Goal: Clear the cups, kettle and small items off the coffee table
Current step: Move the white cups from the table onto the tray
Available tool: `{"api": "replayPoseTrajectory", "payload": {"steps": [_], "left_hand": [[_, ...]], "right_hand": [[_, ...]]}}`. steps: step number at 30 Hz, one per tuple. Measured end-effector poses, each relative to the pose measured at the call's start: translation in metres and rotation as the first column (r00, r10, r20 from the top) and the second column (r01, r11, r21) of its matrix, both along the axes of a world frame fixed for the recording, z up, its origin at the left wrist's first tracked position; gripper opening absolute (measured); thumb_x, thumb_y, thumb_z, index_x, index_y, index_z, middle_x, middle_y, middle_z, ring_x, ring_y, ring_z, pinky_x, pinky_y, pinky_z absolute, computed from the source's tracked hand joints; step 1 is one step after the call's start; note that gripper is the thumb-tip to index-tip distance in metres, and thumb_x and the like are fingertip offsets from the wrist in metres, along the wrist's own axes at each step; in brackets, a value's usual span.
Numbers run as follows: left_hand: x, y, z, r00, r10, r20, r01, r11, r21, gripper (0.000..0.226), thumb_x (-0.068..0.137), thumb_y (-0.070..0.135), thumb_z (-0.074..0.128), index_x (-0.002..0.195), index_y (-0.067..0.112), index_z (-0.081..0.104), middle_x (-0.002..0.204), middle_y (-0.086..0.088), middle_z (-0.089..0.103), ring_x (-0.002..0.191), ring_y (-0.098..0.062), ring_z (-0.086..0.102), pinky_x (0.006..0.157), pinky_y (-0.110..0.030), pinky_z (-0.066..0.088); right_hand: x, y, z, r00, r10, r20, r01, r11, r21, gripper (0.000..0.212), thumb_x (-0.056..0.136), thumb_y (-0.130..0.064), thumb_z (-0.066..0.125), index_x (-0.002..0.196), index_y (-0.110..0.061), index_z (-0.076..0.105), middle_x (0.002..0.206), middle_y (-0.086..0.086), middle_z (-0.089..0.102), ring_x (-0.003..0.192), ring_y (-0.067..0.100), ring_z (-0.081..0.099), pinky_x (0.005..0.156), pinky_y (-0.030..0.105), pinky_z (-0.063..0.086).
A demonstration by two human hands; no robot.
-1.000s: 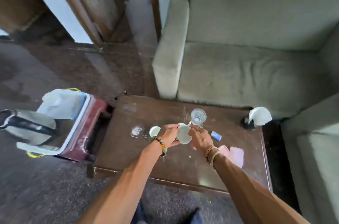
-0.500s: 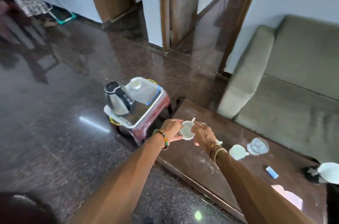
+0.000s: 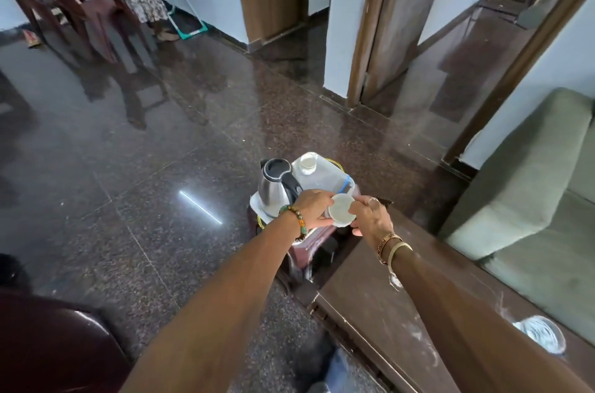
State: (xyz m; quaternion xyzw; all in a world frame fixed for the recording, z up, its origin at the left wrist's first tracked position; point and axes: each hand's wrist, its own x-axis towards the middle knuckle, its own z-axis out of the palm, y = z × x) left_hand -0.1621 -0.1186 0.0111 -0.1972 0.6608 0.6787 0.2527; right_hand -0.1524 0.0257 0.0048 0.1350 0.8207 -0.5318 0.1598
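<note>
both left hand (image 3: 314,209) and right hand (image 3: 371,221), fingers curled round white cup (image 3: 342,215), kettle (image 3: 273,191) just beside

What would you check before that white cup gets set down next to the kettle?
1. Hold on the white cup: the left hand and right hand both grip it. Ok.
2. Cup attitude: its mouth faces up toward the camera. Ok.
3. Cup contents: the inside looks pale, liquid or not is unclear. Cannot tell.
4. Free spot on the tray: the kettle and plastic container fill much of it, and the hands hide the near part. Cannot tell.
5. Kettle: upright, but close beside the left hand, so it could perhaps be knocked. Ok, with care.
6. Table cleared: a glass stands on the coffee table. Not ok.
</note>
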Motion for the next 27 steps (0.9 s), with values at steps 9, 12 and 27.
{"api": "replayPoseTrajectory", "payload": {"steps": [9, 12, 27], "left_hand": [[-0.102, -0.051, -0.022, 1.0, -0.013, 0.016, 0.016, 0.978, -0.208, 0.042, 0.096, 0.006, 0.049, 0.138, 0.004, 0.047, 0.143, -0.014, 0.047, 0.091, -0.003, 0.068, 0.102, -0.036, 0.049], [-0.14, -0.069, -0.024, 0.939, -0.33, -0.091, 0.228, 0.801, -0.553, 0.039, 0.097, 0.014, 0.05, 0.135, 0.004, 0.051, 0.128, -0.004, 0.056, 0.079, 0.007, 0.067, 0.096, -0.029, 0.051], [-0.299, -0.076, -0.124, 0.705, -0.704, 0.086, 0.55, 0.467, -0.692, 0.036, 0.095, 0.015, 0.054, 0.127, -0.002, 0.056, 0.135, -0.014, 0.054, 0.117, -0.023, 0.06, 0.101, -0.033, 0.047]], "right_hand": [[-0.11, -0.048, -0.022, 0.996, 0.069, 0.052, -0.065, 0.995, -0.078, 0.047, 0.062, -0.031, 0.049, 0.096, -0.011, 0.075, 0.076, 0.005, 0.066, 0.071, 0.023, 0.062, 0.072, 0.036, 0.057], [-0.145, -0.06, -0.017, 0.996, 0.086, 0.039, -0.084, 0.995, -0.052, 0.018, 0.069, -0.027, 0.052, 0.073, -0.027, 0.07, 0.075, 0.003, 0.065, 0.071, 0.022, 0.062, 0.074, 0.038, 0.058], [-0.275, -0.082, -0.124, 0.979, -0.086, 0.184, 0.065, 0.991, 0.114, 0.045, 0.057, -0.032, 0.048, 0.09, -0.019, 0.074, 0.083, 0.019, 0.069, 0.088, 0.041, 0.064, 0.09, 0.054, 0.054]]}}
